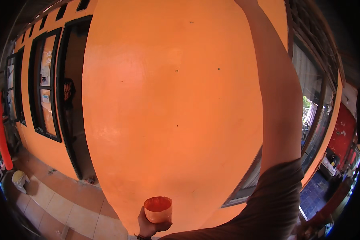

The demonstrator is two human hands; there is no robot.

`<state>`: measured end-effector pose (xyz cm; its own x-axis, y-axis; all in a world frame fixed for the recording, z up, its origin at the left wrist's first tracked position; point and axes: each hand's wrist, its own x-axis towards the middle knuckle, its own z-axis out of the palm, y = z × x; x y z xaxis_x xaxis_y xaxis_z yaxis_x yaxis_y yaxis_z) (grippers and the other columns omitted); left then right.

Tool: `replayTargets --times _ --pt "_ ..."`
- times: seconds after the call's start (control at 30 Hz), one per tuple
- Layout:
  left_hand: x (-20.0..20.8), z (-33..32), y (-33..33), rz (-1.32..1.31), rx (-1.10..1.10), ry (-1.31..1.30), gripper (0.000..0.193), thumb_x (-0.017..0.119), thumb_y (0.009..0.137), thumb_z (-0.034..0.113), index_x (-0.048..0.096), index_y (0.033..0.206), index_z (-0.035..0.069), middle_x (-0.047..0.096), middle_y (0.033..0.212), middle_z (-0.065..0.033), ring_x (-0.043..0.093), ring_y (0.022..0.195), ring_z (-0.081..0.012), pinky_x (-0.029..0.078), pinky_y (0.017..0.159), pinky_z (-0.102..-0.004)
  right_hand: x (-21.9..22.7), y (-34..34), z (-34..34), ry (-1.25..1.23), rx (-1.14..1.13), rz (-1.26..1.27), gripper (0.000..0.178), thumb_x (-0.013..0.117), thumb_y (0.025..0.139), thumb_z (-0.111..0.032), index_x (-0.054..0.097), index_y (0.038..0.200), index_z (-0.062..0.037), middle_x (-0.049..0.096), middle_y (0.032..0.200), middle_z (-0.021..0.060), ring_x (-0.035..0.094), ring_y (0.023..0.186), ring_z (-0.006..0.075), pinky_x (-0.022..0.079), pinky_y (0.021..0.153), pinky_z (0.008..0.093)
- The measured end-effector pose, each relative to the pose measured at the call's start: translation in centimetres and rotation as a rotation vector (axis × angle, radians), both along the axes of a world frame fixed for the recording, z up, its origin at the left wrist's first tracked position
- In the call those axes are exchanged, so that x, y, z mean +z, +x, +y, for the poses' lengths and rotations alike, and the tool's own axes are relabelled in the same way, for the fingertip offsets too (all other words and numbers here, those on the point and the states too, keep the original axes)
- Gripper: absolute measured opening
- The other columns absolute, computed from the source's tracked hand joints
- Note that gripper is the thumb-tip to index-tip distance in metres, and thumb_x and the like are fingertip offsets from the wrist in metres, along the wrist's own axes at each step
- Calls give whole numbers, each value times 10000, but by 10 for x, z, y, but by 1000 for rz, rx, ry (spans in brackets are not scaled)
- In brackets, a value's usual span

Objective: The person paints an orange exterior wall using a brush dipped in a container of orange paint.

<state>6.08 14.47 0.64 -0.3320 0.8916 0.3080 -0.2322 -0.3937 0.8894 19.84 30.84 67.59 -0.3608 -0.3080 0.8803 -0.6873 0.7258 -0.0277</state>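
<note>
At the bottom of the view my left hand (147, 227) is closed around a small orange cup (162, 216). The cup is upright, and its inside is a darker orange-red. A dark band circles my left wrist. My right arm (282, 104), in a dark sleeve, stretches straight up along the right side of an orange wall (168, 100). Its hand lies beyond the upper edge, so neither its fingers nor anything in them shows. Several small holes and specks mark the wall, and parts of its surface look glossy.
To the left are a dark-framed doorway (78, 120) and a dark-framed window (33, 84). Beige and brown tiles (82, 219) cover the floor there, near a red post (2, 132) and a pale rounded object (19, 181). Right of my arm is a glass window (308, 80).
</note>
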Motion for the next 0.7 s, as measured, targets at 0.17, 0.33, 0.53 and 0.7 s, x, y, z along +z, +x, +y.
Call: replayTargets --times 0.17,0.33,0.53,0.7 --pt "0 0 -12 -13 6 -18 847 944 456 170 510 1159 -15 643 1049 -120 641 948 -212 543 803 -365 20 -16 14 800 -1022 731 137 599 798 14 708 873 -22 714 888 112 683 828 231 548 780 300" --pt "3 -3 -19 2 -11 -58 862 949 441 171 512 1161 -14 641 1055 -119 636 957 -207 541 805 -363 -25 -26 7 965 -1130 749 168 610 768 12 718 871 -65 707 890 135 686 827 269 548 760 329" --pt "-5 -1 -25 44 -63 -64 842 931 447 145 520 1167 3 642 1070 -113 635 968 -212 539 812 -364 -93 -1 -6 860 -1188 543 157 628 776 -9 714 889 -74 703 908 139 690 810 265 547 720 316" --pt "-18 3 -16 -56 -122 2 724 840 533 53 530 1185 19 645 1034 -89 639 914 -203 536 767 -348 -11 -22 -9 826 -1056 790 146 633 771 -17 711 882 -72 699 897 146 692 820 268 548 714 312"
